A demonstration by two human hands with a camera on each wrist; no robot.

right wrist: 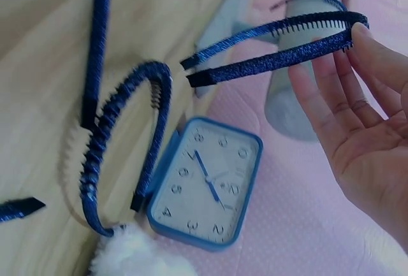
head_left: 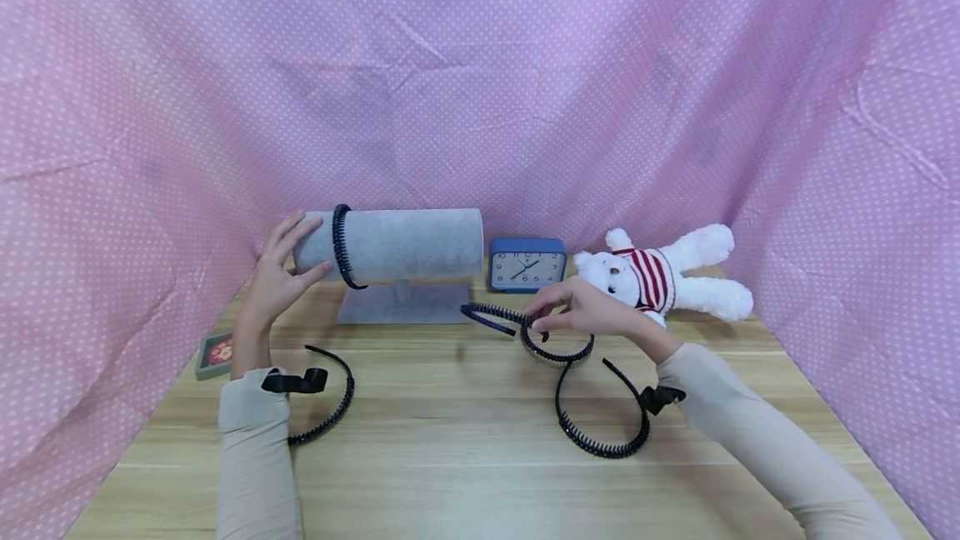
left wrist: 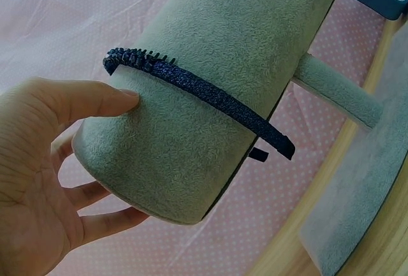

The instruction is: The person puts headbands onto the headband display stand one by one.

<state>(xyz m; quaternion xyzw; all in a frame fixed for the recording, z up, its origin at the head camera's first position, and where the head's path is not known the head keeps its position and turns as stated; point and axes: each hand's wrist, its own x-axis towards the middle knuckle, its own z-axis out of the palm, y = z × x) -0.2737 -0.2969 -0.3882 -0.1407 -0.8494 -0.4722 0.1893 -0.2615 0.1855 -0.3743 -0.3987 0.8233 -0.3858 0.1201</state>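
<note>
A grey plush roll of a headband display stand [head_left: 412, 244] stands on the table with a dark toothed headband [left wrist: 210, 97] around its left part. My left hand [head_left: 276, 273] grips the roll's left end, thumb on the near side and fingers at the far side. In the right wrist view, my right hand [right wrist: 376, 116] pinches another dark toothed headband [right wrist: 255, 65] at its curved middle, its two tips pointing away from the hand. A further headband [head_left: 558, 357] shows just below the right hand, and one more headband [head_left: 603, 450] lies on the table nearer the front.
A blue alarm clock [head_left: 527, 267] stands right of the display stand. Beside it lies a white plush bear [head_left: 652, 277] in a striped shirt. On the left, a headband [head_left: 348, 394] lies partly behind the left forearm, near a small green frame [head_left: 215, 357]. Pink dotted cloth [head_left: 480, 90] surrounds the table.
</note>
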